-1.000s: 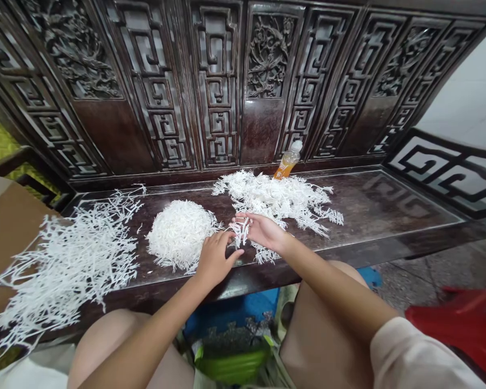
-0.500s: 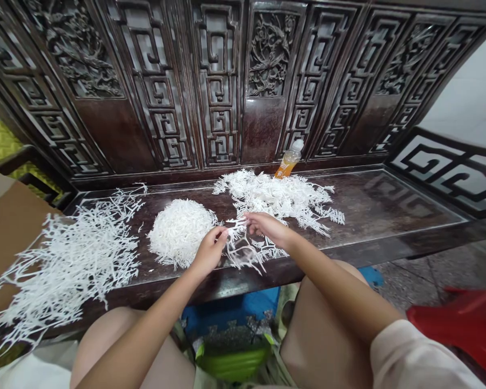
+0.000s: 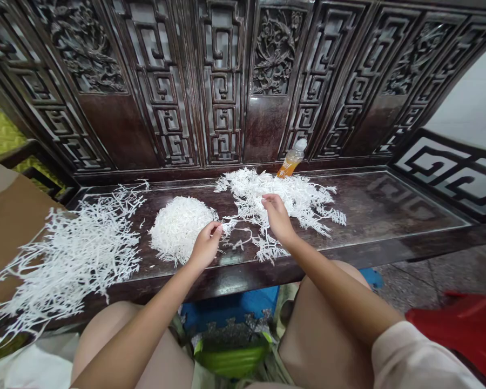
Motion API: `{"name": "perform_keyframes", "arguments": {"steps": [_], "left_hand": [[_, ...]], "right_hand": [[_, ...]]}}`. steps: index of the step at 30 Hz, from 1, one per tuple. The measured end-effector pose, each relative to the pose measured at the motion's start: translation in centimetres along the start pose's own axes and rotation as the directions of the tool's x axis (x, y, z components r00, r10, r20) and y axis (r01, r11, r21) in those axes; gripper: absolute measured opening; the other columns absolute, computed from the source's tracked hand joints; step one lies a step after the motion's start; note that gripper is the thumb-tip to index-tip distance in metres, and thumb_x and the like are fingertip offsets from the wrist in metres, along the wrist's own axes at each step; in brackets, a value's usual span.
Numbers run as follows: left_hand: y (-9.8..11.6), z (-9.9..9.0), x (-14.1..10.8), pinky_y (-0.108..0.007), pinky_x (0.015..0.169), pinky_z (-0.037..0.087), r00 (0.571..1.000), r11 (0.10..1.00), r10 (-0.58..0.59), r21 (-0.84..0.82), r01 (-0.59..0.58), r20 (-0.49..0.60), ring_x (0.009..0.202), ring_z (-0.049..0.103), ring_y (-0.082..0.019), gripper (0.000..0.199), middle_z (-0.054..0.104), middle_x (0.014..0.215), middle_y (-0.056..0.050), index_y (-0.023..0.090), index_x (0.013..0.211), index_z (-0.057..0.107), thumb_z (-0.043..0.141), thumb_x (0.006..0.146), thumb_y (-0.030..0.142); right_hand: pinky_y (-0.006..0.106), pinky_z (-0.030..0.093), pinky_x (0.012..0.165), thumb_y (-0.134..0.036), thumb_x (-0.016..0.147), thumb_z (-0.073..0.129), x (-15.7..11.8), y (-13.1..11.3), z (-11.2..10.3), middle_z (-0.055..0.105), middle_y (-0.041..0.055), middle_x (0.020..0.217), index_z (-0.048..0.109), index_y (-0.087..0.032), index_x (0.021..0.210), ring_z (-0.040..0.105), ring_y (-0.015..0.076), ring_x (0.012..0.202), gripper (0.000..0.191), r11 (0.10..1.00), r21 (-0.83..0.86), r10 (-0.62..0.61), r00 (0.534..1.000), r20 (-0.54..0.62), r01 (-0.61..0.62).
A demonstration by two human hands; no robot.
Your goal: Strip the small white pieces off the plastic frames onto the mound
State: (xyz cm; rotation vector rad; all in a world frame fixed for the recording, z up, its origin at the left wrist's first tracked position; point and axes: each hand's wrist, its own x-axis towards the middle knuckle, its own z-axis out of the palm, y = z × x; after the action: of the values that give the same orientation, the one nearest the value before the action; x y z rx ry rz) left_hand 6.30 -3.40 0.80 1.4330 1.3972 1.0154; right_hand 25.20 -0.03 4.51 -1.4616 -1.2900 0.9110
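Note:
My left hand [image 3: 208,242] pinches a white branched piece [image 3: 229,226] between thumb and fingertips, just right of a rounded heap of short white bits [image 3: 182,229]. My right hand [image 3: 278,216] is over the front of a spread pile of white branched pieces [image 3: 302,200]; its fingers are bent together, and whether they hold anything is too small to tell. A few loose white strands [image 3: 271,249] lie on the dark bench between and below the hands. At the left lies a large tangle of bare white branching stems [image 3: 85,254].
The dark wooden bench [image 3: 380,208] has a carved lattice back. An orange drink bottle [image 3: 290,159] stands behind the right pile. Cardboard [image 3: 20,221] is at the left edge, a red plastic object [image 3: 461,324] at the lower right, and something green [image 3: 230,359] between my knees.
My right hand has moved up and right, away from my left hand, to the pile. The branched piece that hung between both hands is now at my left fingertips only.

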Motion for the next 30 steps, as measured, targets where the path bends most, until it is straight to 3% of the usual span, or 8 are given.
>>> {"name": "perform_keyframes", "arguments": {"steps": [2,4,7,13,19,25,28,30], "left_hand": [[0.0,0.0,0.0,-0.029,0.076,0.038,1.000,0.999,0.019,0.041,-0.019,0.011,0.079,0.051,-0.016,0.023,0.057,0.082,-0.003,0.018,0.081,0.054,0.043,0.075,0.038],[0.0,0.1,-0.1,-0.029,0.077,0.037,0.999,0.999,0.028,0.026,-0.028,0.032,0.081,0.050,-0.016,0.022,0.057,0.085,-0.003,0.018,0.081,0.054,0.045,0.074,0.037],[0.0,0.0,0.0,-0.027,0.076,0.037,0.995,0.998,0.060,-0.035,-0.057,0.077,0.080,0.050,-0.016,0.021,0.057,0.081,-0.003,0.017,0.078,0.054,0.046,0.074,0.036],[-0.1,-0.4,0.2,-0.026,0.070,0.037,0.976,0.988,0.106,-0.135,-0.081,0.192,0.073,0.048,-0.015,0.021,0.053,0.073,-0.001,0.016,0.078,0.054,0.045,0.074,0.035],[0.4,-1.1,0.2,-0.026,0.070,0.038,0.985,0.993,0.076,-0.100,-0.061,0.157,0.073,0.049,-0.015,0.020,0.055,0.076,-0.001,0.018,0.082,0.055,0.044,0.074,0.033],[0.8,-1.3,0.1,-0.027,0.072,0.038,0.989,0.996,0.090,-0.003,-0.090,0.119,0.073,0.050,-0.015,0.024,0.056,0.079,-0.002,0.019,0.086,0.056,0.042,0.075,0.033],[0.3,-0.9,0.1,-0.027,0.071,0.039,0.996,0.997,0.075,-0.004,-0.075,-0.043,0.072,0.050,-0.014,0.027,0.054,0.078,-0.001,0.020,0.096,0.052,0.043,0.075,0.034],[-0.1,-0.5,0.0,-0.026,0.067,0.040,0.993,0.994,-0.004,-0.107,-0.009,-0.119,0.067,0.050,-0.013,0.026,0.053,0.074,0.000,0.020,0.095,0.050,0.040,0.076,0.034]], "right_hand": [[0.034,0.029,0.087,-0.034,0.076,0.045,-0.8,-0.4,0.2,0.048,0.0051,0.102,0.050,-0.023,0.091,0.042,0.0194,0.095,0.019,0.973,-0.077,-0.212,0.976,0.050,0.216],[0.037,0.026,0.090,-0.031,0.076,0.047,-1.6,-0.7,0.6,0.049,0.0057,0.101,0.054,-0.023,0.089,0.041,0.0212,0.098,0.016,0.911,-0.114,-0.371,0.908,0.197,0.397],[0.040,0.024,0.092,-0.027,0.075,0.050,-2.3,-0.7,1.2,0.052,0.0057,0.103,0.057,-0.024,0.092,0.041,0.0229,0.103,0.019,0.846,-0.105,-0.436,0.791,0.430,0.523],[0.035,0.036,0.081,-0.030,0.072,0.054,-1.7,0.6,1.3,0.056,0.0042,0.097,0.049,-0.023,0.106,0.050,0.0194,0.089,0.035,0.933,-0.053,-0.235,0.717,0.656,0.355],[0.026,0.040,0.065,-0.032,0.072,0.054,-1.1,0.5,1.0,0.056,0.0007,0.076,0.054,-0.017,0.082,0.052,0.0132,0.072,0.018,0.991,0.044,-0.108,0.564,0.819,0.126],[0.026,0.038,0.068,-0.034,0.071,0.055,-1.2,0.1,1.2,0.055,-0.0005,0.074,0.054,-0.017,0.076,0.052,0.0117,0.070,0.017,0.996,0.089,-0.064,0.585,0.809,-0.014],[0.028,0.037,0.071,-0.035,0.070,0.057,-1.4,0.0,1.4,0.056,-0.0009,0.070,0.053,-0.017,0.072,0.054,0.0127,0.070,0.018,0.993,0.098,-0.033,0.622,0.782,-0.071],[0.028,0.036,0.073,-0.035,0.070,0.057,-1.6,-0.1,1.5,0.056,-0.0011,0.066,0.053,-0.017,0.070,0.054,0.0132,0.070,0.018,0.990,0.107,-0.018,0.659,0.752,-0.094]]}}
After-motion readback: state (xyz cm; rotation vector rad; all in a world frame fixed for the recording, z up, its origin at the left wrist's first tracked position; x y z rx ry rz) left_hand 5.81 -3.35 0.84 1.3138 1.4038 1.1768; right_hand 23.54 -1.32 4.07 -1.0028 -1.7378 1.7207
